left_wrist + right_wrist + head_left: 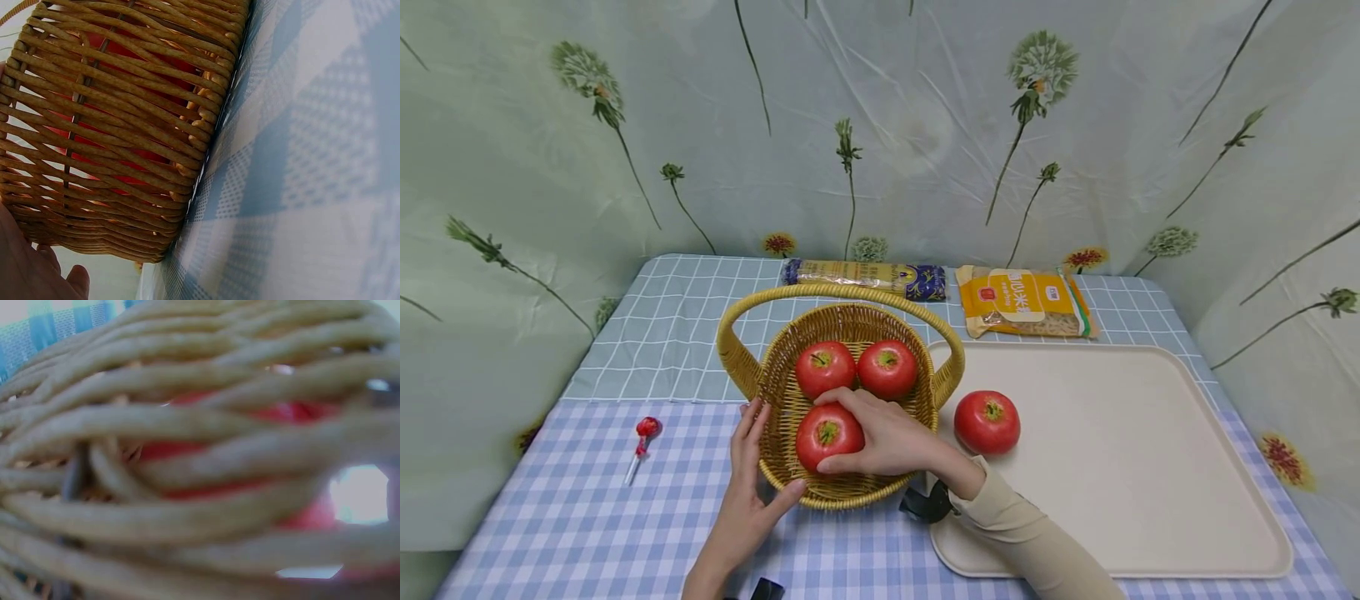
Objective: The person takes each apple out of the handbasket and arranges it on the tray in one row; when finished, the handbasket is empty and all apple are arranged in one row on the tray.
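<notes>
Gingham [692,467] bears 1 basket [850,502], left grip [743,496] spread against it, right grip [883,433] pinching 1 of 3 apples [822,446] inside

Golden-brown basket [847,502], red apples [888,371]

The apples have yellow-green centres. Right of the basket: a cream tray [1135,467]. Behind it: a yellow-and-navy packet [865,277]; behind right, an orange-yellow bag [1026,300]. Left: a red lollipop [647,427]. In front: blue-and-white checked cloth [850,550].

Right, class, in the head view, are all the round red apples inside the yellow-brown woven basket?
No, one round red apple sits on the beige rectangular tray, outside the yellow-brown woven basket.
</notes>
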A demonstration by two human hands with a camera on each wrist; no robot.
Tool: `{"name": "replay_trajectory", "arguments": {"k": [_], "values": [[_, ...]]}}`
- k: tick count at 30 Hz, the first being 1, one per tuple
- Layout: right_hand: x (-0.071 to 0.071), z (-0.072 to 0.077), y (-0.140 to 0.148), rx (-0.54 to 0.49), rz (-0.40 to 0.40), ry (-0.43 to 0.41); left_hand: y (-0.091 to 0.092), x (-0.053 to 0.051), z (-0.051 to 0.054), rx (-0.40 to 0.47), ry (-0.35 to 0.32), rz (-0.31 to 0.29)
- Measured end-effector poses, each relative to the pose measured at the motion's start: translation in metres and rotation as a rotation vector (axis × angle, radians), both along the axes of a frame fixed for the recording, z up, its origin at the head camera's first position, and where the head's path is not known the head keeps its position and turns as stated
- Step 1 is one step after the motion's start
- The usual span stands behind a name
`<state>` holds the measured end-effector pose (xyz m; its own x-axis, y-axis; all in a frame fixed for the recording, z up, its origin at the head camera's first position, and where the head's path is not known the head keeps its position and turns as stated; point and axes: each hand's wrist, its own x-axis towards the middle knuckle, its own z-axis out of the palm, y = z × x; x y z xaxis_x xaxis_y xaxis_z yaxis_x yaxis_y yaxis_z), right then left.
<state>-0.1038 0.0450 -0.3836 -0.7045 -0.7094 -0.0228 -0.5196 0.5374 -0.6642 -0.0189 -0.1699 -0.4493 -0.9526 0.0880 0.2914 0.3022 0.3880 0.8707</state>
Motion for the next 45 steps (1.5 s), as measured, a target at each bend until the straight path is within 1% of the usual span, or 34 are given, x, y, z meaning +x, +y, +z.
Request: {"name": "replay_trajectory", "arguments": {"k": [9, 16, 23, 29, 34, 39, 41, 45], "values": [[0.003, 0.004, 0.008, -0.057, -0.062, 0.016, 0.0, 0.0, 0.0, 0.001, -0.004, 0.0], [0.004, 0.007, 0.013, -0.139, -0.093, 0.051, 0.0, 0.0, 0.0, 0.006, -0.005, -0.001], [0.008, 0.01, 0.018, -0.254, -0.129, 0.008, 0.0, 0.0, -0.001, 0.003, -0.005, 0.007], [0.012, 0.011, 0.022, -0.326, -0.189, -0.023, 0.0, 0.0, 0.0, 0.01, -0.003, 0.0], [0.016, 0.012, 0.026, -0.413, -0.229, -0.061, 0.0, 0.0, 0.001, 0.012, -0.006, 0.002], [0.02, 0.014, 0.029, -0.513, -0.221, -0.093, -0.001, 0.0, -0.001, 0.009, -0.004, 0.008], [0.023, 0.015, 0.031, -0.551, -0.208, -0.085, -0.001, 0.0, -0.002, 0.007, -0.006, 0.012], [0.028, 0.018, 0.035, -0.608, -0.181, -0.041, -0.001, 0.0, -0.001, 0.005, -0.013, 0.013]]}}
